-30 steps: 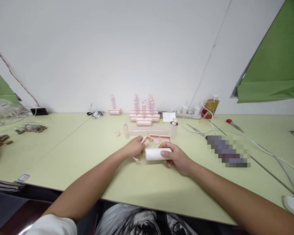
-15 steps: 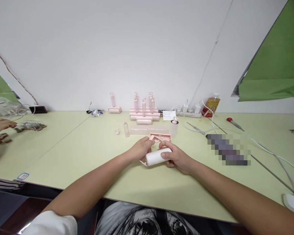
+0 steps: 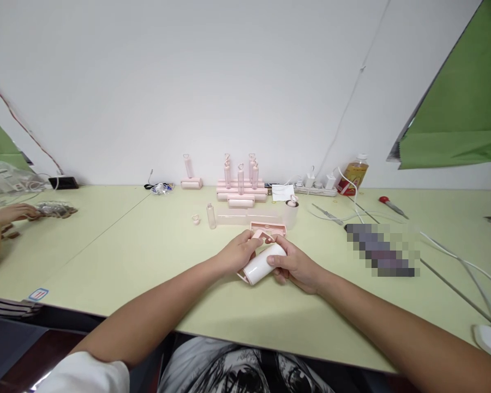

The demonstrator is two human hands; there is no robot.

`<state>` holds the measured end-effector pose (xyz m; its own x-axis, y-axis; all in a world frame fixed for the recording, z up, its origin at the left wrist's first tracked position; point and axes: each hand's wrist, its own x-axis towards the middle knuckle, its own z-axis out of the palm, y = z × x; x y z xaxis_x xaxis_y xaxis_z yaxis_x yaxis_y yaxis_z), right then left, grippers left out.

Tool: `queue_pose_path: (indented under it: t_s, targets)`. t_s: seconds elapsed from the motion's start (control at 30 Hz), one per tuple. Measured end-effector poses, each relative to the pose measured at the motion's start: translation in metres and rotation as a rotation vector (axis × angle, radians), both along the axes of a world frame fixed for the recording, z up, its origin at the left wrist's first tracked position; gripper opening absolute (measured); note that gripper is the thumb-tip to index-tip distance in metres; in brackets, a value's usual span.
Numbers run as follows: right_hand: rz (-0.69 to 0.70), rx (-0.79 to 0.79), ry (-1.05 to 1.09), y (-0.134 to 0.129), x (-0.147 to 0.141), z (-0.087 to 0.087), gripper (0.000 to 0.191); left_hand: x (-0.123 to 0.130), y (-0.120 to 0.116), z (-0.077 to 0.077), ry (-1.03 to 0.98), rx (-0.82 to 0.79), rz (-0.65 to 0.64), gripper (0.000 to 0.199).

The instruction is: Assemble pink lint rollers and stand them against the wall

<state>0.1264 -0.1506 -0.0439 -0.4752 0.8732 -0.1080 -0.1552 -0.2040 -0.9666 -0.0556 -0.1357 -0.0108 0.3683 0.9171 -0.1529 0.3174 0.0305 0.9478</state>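
My left hand (image 3: 238, 252) is closed on a pale pink lint roller frame (image 3: 263, 234), whose far end shows above my fingers. My right hand (image 3: 297, 266) grips a white lint roll (image 3: 258, 267), thumb on its top and fingers curled underneath. The roll lies tilted alongside the frame; whether it is seated at both ends is hidden by my hands. Just behind my hands is an open pink cover (image 3: 269, 227). A clear pink tube (image 3: 211, 216) stands to the left, near a small pink cap with a loop (image 3: 195, 219).
Several finished-looking pink rollers (image 3: 242, 195) are stacked by the wall. Clear pink pieces (image 3: 233, 217) lie in front of them, beside a roll standing upright (image 3: 290, 216). Cables, a screwdriver (image 3: 393, 207) and a drink bottle (image 3: 354, 176) are to the right. Another person's hand (image 3: 14, 213) is at far left.
The white roll and frame have turned more steeply, near end lower and nearer me. My left hand has shifted slightly right. At far left the other person's hand has moved right.
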Motion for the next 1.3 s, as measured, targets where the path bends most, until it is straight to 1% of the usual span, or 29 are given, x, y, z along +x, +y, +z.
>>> queue_pose_path:
  t_s: [0.1,0.2,0.23,0.27,0.33,0.37,0.5,0.63,0.73,0.9,1.0,1.13,1.23,1.3]
  targets:
    - [-0.064,-0.009,0.051,-0.001,-0.003,0.000,0.054,0.005,-0.002,-0.003,-0.070,-0.012,0.078,0.024]
    - [-0.097,-0.023,0.150,-0.002,-0.007,0.002,0.040,0.009,-0.004,-0.007,-0.160,-0.032,0.130,0.025]
    - [-0.091,-0.034,0.174,-0.003,-0.009,0.003,0.040,0.010,-0.004,-0.008,-0.178,-0.021,0.137,0.027]
    - [-0.081,-0.047,0.188,-0.004,-0.010,0.004,0.045,0.010,-0.005,-0.010,-0.189,0.002,0.139,0.028]
    - [-0.056,-0.075,0.195,-0.005,-0.012,0.007,0.055,0.010,-0.006,-0.013,-0.185,0.085,0.134,0.031]
    - [-0.045,-0.086,0.198,-0.006,-0.013,0.008,0.057,0.010,-0.007,-0.014,-0.179,0.139,0.132,0.033]
    - [-0.023,-0.112,0.261,-0.012,-0.014,0.011,0.052,0.010,-0.012,-0.018,-0.143,0.334,0.133,0.037]
    - [0.025,-0.166,0.357,-0.021,-0.018,0.015,0.051,0.011,-0.018,-0.018,-0.141,0.501,0.113,0.036]
    - [0.067,-0.191,0.388,-0.025,-0.019,0.018,0.053,0.012,-0.022,-0.016,-0.144,0.567,0.087,0.038]
    - [0.114,-0.123,0.422,-0.025,-0.018,0.017,0.050,0.009,-0.025,-0.016,-0.163,0.670,0.050,0.042]
    - [0.109,-0.099,0.380,-0.023,-0.015,0.012,0.043,0.006,-0.022,-0.016,-0.171,0.739,-0.026,0.041]
    - [0.025,-0.006,0.268,-0.019,-0.014,0.008,0.034,0.001,-0.017,-0.012,-0.118,0.799,-0.129,0.045]
    - [-0.062,0.123,0.069,-0.016,-0.012,0.011,0.030,-0.003,-0.015,-0.004,-0.023,0.764,-0.175,0.048]
    - [-0.113,0.219,-0.118,-0.012,-0.008,0.015,0.028,-0.005,-0.014,0.003,0.059,0.729,-0.236,0.043]
